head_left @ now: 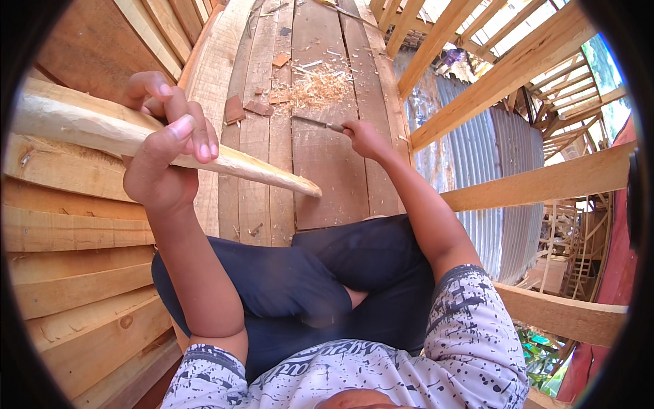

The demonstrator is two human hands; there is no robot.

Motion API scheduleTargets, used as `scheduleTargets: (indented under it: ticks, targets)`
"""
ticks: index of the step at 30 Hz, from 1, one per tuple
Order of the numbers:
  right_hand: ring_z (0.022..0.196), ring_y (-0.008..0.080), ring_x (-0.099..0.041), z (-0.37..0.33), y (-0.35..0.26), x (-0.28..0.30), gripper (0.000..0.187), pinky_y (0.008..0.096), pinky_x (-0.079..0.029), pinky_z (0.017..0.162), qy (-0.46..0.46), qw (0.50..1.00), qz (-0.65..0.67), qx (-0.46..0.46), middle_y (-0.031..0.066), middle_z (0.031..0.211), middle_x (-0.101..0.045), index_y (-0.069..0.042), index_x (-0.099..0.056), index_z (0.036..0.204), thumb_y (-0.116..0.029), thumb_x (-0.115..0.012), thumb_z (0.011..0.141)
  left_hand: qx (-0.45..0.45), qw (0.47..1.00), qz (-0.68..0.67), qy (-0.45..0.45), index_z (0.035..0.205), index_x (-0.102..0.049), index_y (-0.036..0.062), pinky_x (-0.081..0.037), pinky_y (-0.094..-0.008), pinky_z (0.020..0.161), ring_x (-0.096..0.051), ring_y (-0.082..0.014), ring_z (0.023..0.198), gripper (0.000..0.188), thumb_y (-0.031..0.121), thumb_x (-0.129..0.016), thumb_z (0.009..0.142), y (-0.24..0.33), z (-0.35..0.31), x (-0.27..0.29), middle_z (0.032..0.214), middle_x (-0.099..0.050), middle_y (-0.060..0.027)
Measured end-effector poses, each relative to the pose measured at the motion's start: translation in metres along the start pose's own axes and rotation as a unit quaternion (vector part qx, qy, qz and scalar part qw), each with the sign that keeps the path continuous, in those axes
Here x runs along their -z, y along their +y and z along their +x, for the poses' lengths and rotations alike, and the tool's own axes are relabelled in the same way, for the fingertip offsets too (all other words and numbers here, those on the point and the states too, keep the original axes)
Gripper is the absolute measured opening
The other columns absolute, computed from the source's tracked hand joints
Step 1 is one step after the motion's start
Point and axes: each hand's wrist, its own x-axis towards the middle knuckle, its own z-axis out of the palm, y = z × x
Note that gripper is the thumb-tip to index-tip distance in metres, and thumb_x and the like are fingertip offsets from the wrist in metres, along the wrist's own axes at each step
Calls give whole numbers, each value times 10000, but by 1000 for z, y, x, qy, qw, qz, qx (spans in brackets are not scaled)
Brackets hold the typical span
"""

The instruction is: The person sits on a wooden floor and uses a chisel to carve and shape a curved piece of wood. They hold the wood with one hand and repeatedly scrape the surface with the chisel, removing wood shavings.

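A long, pale wooden pole [259, 169] with a whittled, tapering end slants across from the far left to the middle. My left hand [167, 140] is curled around it, thumb on the near side and fingers over the top. My right hand [364, 138] grips the handle of a knife [317, 123], held away from the pole. The blade points left, low over the floorboards or resting on them; I cannot tell which. Beyond the blade lies a heap of wood shavings [320, 87]. My legs, in dark trousers [272, 273], are folded in front of me.
Wooden floorboards [255, 204] carry several reddish-brown chips [235, 109] and scattered slivers. A plank wall [75, 228] stands close on the left. Along the right runs a railing of wooden bars [538, 178], with corrugated metal sheets [470, 136] beyond it.
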Motion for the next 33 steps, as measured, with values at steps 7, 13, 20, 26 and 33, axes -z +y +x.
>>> scheduleTargets:
  ticks: [7,13,20,26,33]
  targets:
    - [1046,416,-598,-9,-22,-10,314,439,-483,900,-106,977,40,180,228,1139,-633,-25,-607,1249,-15,-538,943,3,1000,-3,2,1078,-483,49,-467,-281,540,-492,-136,520,306,10,-550,782,0,1,-1,630,-424,-17]
    - [1055,410,-590,0,-7,-19,282,453,-477,897,10,998,-60,17,221,1134,-606,-9,-601,1226,-52,-524,958,-1,1000,-6,-5,1074,-479,46,-467,-281,539,-491,-136,520,306,8,-552,779,-1,1,-3,629,-423,-18]
    - [1005,427,-578,-13,-37,-32,243,467,-472,873,-20,988,-4,153,233,1061,-596,24,-587,1172,-48,-509,954,-1,1000,-11,-10,1081,-477,40,-473,-278,533,-493,-135,526,312,-1,-552,780,-1,1,-5,637,-431,-22]
    - [1007,428,-572,1,-4,-30,236,463,-467,890,41,997,-34,54,230,1080,-591,21,-584,1171,-62,-500,967,-5,1000,-18,-23,1078,-478,43,-478,-278,529,-492,-133,524,308,-3,-557,784,-2,0,-7,646,-439,-23]
    - [1032,422,-578,-7,-23,-36,218,469,-466,893,11,991,-26,129,233,1063,-601,22,-588,1148,-64,-508,964,-4,1000,-17,-16,1071,-479,43,-476,-267,525,-489,-126,523,304,2,-566,783,-3,1,-7,642,-439,-20]
